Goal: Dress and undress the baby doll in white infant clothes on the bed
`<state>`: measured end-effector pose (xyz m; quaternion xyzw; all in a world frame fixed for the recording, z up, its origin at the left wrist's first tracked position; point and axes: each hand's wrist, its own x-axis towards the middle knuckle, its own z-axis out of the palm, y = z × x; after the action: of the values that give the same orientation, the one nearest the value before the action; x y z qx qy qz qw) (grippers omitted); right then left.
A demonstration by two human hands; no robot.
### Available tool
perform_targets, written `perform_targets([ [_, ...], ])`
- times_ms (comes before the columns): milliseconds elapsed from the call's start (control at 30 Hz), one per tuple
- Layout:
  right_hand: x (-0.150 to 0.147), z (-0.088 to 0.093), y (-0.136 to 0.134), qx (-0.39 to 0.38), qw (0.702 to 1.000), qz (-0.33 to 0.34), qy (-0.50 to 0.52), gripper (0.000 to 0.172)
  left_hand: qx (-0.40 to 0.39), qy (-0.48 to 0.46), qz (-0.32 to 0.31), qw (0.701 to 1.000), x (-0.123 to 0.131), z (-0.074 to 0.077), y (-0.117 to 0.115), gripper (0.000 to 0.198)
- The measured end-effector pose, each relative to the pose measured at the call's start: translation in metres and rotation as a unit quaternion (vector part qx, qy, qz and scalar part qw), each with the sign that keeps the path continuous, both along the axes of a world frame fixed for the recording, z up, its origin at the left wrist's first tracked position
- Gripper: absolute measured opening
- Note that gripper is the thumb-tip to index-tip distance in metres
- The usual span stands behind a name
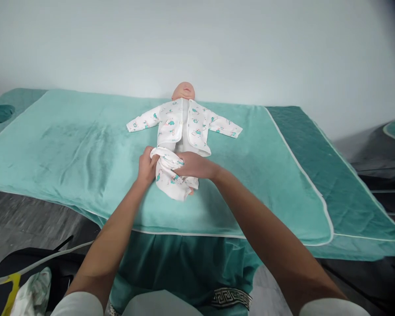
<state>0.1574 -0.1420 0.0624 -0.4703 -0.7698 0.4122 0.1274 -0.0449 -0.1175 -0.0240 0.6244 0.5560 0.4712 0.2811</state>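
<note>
A baby doll (183, 91) lies on its back on the green bed, its head toward the wall. It wears a white printed jacket (169, 120), open down the front with both sleeves spread out. White printed baby pants (171, 186) are bunched around the doll's legs, and a bit of a foot shows at the lower end. My left hand (146, 166) is closed on the left edge of the pants' waistband. On the other side my right hand (196, 166) grips the bunched cloth, its fingertips partly hidden in the folds.
A light green cover with white piping (85, 131) lies over the bed, which stands against a pale wall (197, 44). At the lower left are a black chair (29, 259), a pale cable (52, 256) and a crumpled printed cloth (34, 292).
</note>
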Motion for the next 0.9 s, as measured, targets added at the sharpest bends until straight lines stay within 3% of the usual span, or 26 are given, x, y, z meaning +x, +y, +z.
perform_targets([
  [167, -0.008, -0.001, 0.000, 0.049, 0.997, -0.018, -0.054, 0.018, 0.004, 0.027, -0.029, 0.999, 0.003, 0.006, 0.030, 0.013],
  [300, -0.017, -0.010, 0.003, 0.103, 0.984, -0.066, -0.131, 0.021, -0.006, 0.021, -0.027, 0.999, 0.004, 0.003, 0.033, 0.015],
  [400, -0.022, -0.016, 0.002, 0.125, 0.973, -0.092, -0.170, 0.024, 0.003, -0.030, 0.029, 0.999, 0.000, -0.001, 0.016, 0.016],
  [500, -0.023, -0.017, 0.001, 0.133, 0.972, -0.097, -0.170, 0.025, 0.003, -0.044, 0.074, 0.996, -0.007, -0.003, -0.016, 0.025],
  [667, -0.017, -0.017, 0.002, 0.124, 0.985, -0.080, -0.086, 0.025, -0.066, 0.037, -0.034, 0.997, -0.010, 0.002, -0.064, 0.045],
  [767, -0.014, -0.019, 0.004, 0.112, 0.989, -0.083, -0.041, 0.025, -0.056, 0.027, -0.046, 0.997, -0.007, 0.000, -0.071, 0.044],
  [900, -0.008, -0.021, 0.005, 0.088, 0.993, -0.068, 0.041, 0.030, -0.012, 0.089, -0.005, 0.996, -0.006, -0.007, -0.059, 0.040],
])
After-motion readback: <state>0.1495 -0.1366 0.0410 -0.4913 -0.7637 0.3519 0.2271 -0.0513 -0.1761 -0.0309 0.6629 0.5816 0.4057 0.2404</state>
